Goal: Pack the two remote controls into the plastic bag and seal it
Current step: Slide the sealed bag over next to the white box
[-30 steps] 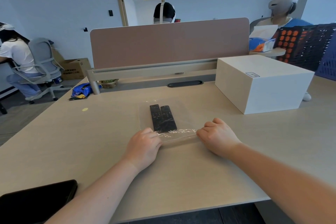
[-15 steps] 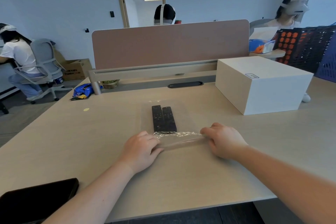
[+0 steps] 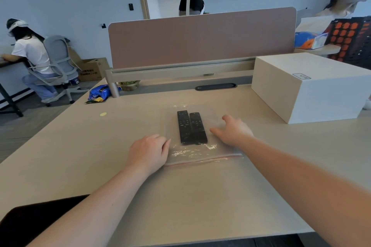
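Right hand [image 3: 232, 131] now off zip strip [image 3: 202, 160] (far edge unclear)

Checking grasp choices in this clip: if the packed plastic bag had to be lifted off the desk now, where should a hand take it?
Probably by the plastic bag's near edge, at the zip strip, coming from the person's side. That strip lies flat, bare and free of the remote controls, which sit toward the far end. The right hand is nearest the free corner; the left hand covers the other.

The clear plastic bag [image 3: 202, 151] lies flat on the desk, its red zip strip along the near edge. Inside, 2 black remote controls [image 3: 191, 127] lie side by side, touching, lengthwise.
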### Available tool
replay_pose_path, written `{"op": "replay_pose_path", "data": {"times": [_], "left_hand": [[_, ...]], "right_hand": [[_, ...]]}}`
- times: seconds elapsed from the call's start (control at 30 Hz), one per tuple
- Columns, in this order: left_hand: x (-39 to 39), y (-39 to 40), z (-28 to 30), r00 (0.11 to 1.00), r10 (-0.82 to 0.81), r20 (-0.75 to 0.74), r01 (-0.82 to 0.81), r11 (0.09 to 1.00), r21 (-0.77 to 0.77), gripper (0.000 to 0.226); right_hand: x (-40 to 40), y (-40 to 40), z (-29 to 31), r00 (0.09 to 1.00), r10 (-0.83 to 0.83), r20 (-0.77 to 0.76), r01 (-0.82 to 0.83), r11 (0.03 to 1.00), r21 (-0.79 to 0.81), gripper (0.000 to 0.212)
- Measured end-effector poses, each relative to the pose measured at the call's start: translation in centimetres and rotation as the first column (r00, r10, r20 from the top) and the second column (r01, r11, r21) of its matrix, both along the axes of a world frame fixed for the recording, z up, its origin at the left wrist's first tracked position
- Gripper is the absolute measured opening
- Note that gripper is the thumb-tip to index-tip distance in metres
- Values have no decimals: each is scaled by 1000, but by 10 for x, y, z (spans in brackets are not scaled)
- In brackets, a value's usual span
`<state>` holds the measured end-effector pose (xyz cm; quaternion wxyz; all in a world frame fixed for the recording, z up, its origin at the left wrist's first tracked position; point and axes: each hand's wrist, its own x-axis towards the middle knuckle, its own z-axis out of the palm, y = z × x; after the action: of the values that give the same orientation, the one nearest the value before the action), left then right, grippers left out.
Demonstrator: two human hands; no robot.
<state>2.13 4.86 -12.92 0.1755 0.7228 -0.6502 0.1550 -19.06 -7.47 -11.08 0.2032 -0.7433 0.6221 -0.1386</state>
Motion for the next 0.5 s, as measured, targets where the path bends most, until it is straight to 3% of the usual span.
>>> {"op": "replay_pose_path", "data": {"times": [0.1,0.27,0.5], "left_hand": [[1,-6,-3,998,60,-12,-60,998,14,34],[5,-20,-11,982,176,-71,-173,984,46,34],[-9,-66,-16,974,166,-155,-162,986,35,25]], "right_hand": [[12,-3,-6,998,39,-51,-39,999,-9,59],[17,-7,-13,979,174,102,-169,984,-58,46],[-26,-50,-15,996,-71,46,77,985,-155,47]]}}
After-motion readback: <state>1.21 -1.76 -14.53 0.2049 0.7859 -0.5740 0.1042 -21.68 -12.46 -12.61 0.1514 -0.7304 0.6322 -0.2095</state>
